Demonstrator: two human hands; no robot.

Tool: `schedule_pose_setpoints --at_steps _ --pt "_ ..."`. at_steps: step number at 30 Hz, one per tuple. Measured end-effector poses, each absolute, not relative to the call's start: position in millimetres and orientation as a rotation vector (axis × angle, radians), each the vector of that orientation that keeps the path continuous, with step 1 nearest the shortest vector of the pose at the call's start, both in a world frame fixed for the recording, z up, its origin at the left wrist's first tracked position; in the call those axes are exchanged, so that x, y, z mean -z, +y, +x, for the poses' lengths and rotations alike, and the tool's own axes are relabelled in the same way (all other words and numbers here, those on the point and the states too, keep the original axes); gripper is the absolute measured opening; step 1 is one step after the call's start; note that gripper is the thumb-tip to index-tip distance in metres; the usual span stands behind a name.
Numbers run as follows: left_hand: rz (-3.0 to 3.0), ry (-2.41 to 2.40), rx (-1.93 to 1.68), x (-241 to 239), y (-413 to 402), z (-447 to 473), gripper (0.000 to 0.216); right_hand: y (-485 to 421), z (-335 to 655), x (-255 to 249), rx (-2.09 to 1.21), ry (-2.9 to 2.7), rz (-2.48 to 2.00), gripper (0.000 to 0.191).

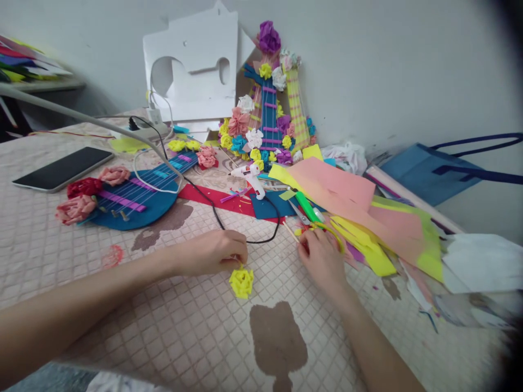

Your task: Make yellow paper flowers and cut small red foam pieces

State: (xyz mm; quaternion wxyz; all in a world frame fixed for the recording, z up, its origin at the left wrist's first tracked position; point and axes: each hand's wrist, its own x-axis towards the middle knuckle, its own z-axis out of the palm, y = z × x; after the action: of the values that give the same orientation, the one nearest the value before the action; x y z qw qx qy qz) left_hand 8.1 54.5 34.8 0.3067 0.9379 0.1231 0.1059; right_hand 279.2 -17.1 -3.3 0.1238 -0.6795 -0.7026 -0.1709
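Observation:
My left hand is closed, with fingertips pinching the base of a yellow crepe paper flower that hangs just above the table. On the right, my right hand has its fingers curled at the yellow-handled scissors, whose blades point away toward the back. Right beside the blades lies a bright green tool, perhaps a cutter. A white hot glue gun stands beyond both hands, its black cord looping between them.
A blue paper guitar with paper roses lies at left, near a phone. Decorated guitars lean on the wall beside a white foam board. Pink crepe sheets and a blue bag are at right.

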Motion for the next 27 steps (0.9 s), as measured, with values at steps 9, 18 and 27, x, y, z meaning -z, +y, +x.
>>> schedule_pose_setpoints --at_steps 9,18,27 --pt "2.43 0.421 -0.304 -33 55 6 0.013 -17 282 -3 0.433 -2.001 -1.938 0.011" --pt "2.292 0.63 -0.152 -39 44 2 0.008 -26 259 -17 0.008 -1.832 -1.788 0.008" --pt "2.378 0.662 -0.321 -39 52 5 0.027 -43 238 -23 -0.285 -1.856 -1.667 0.004"
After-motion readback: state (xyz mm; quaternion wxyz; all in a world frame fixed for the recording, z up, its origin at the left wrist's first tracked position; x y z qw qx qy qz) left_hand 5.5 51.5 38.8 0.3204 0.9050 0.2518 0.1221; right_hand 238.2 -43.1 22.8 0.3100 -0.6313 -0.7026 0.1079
